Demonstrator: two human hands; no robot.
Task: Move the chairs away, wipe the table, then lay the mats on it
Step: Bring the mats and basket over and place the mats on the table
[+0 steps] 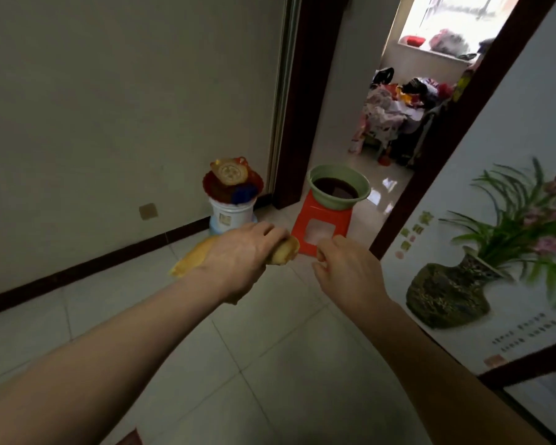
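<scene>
Fingers of the left hand (238,255) are gripping a yellow cloth (191,260) near the orange stool (321,224); the right hand (347,268) is hanging loosely curled, holding nothing.

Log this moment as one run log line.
left hand grips yellow cloth | right hand loosely curled, empty | green basin on orange stool

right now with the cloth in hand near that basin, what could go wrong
The green basin holds dark liquid and overhangs the small orange stool; a bump from either hand could tip it onto the tiled floor. The left hand grips the yellow cloth, whose loose end may drip, making the glossy tiles slippery.
</scene>
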